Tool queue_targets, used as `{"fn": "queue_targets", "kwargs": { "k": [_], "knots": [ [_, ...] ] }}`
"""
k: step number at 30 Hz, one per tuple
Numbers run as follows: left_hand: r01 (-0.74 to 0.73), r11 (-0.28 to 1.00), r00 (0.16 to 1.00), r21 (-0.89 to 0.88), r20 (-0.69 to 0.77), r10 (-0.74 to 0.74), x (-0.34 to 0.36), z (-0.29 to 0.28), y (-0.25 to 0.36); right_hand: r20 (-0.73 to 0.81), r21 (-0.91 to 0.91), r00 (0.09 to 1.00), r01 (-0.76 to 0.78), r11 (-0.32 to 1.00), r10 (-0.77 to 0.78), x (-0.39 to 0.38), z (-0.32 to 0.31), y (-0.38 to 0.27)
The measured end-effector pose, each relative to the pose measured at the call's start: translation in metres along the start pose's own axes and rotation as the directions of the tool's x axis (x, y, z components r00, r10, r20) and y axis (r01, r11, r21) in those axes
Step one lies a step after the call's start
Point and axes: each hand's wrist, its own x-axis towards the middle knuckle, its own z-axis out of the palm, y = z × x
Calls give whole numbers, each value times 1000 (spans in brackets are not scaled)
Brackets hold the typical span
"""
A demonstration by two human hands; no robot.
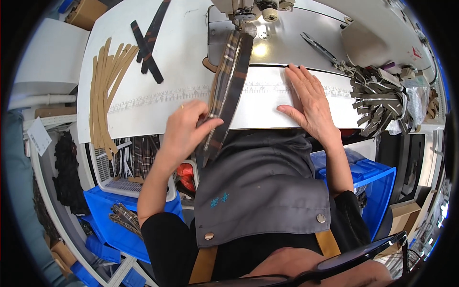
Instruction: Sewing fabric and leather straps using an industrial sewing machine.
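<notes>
Sewing-machine head [251, 8] filled the top of the view I watched from afar, and a dark plaid fabric strip [238, 81] ran down from beside its needle, across the white tabletop [267, 112] and past the front edge, its lower end in front of the grey apron [263, 177]. I saw the left hand [185, 130] closed on that strip near the table's edge, the thumb lying over it and the fingers curled at its left side; I could not tell how tightly they gripped. The right hand [311, 103] lay palm down on the tabletop, well apart from the strip, open and holding nothing, its thumb spread away from the fingers, whose tips reached the edge of the metal bed plate [291, 43]. On that plate, farther right, I made out a pointed metal tool [319, 47], snips or tweezers, near a bundle of dark grey strips [380, 103]. To the left I had tan strips [99, 95] fanned over the edge and dark banded strips [143, 48] crossing one another, with a white plastic basket [102, 165] below.
</notes>
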Motion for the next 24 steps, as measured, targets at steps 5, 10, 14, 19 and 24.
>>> {"fn": "queue_targets", "kwargs": {
  "k": [5,10,14,19,24],
  "knots": [
    [343,530,934,-775,219,-284,-48,32,8,46,195,962,254,947,-268,19,14,-24],
    [334,91,877,-938,274,-396,-71,74,17,193,18,893,411,912,-406,35,26,-34],
    [351,88,888,-932,302,-348,-80,89,13,166,6,878,454,891,-448,33,30,-30],
    [332,91,899,-939,285,-333,-81,97,6,215,17,882,426,905,-419,33,26,-29],
    [332,121,899,-935,275,-341,-79,96,10,328,-34,781,572,820,-531,14,32,-68]
  ]
}}
